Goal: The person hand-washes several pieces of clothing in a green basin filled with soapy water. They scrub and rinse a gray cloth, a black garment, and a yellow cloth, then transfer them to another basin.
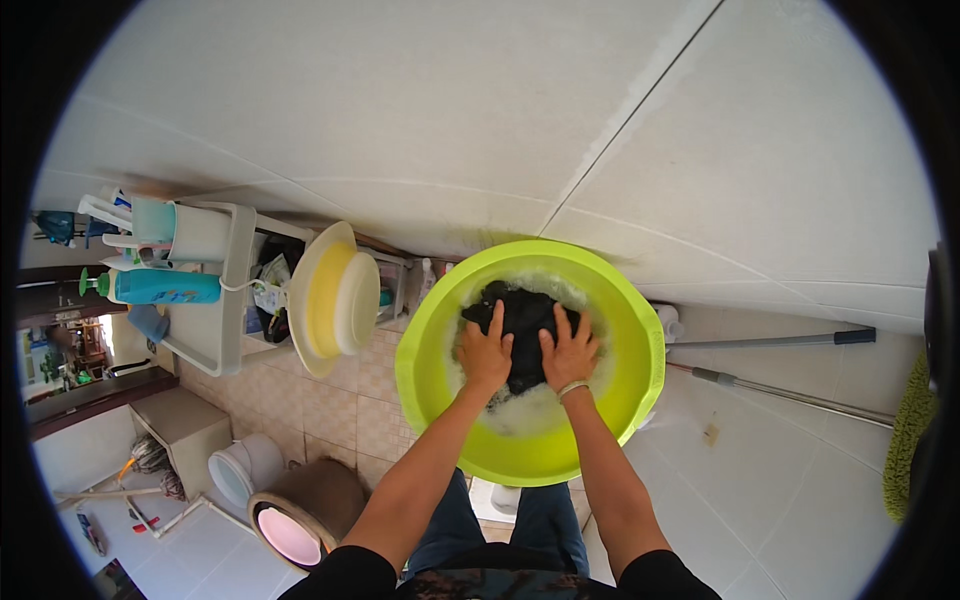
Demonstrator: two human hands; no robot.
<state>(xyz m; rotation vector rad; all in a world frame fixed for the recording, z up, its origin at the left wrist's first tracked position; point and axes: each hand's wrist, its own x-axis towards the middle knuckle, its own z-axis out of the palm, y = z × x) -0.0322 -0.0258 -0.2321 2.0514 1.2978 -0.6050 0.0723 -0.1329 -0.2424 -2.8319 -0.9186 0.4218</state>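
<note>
Black sleeves (345,575) edge into my remote view, bare forearms (432,468) reaching forward. Fingers spread wide, the left hand (485,358) and right hand (569,358) rest on black cloth (527,325), bunched amid suds (520,422) inside a lime-green basin (411,350). Pushed hard toward one side, the basin could, I judge, tip or slop foam over its rim; slick lather could make a palm slip. Beyond stands a pale tiled wall (400,110).

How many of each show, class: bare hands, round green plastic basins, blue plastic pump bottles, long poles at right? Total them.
Bare left hand, right hand: 2
Round green plastic basin: 1
Blue plastic pump bottle: 1
Long grey pole, silver pole: 2
Total: 6
</note>
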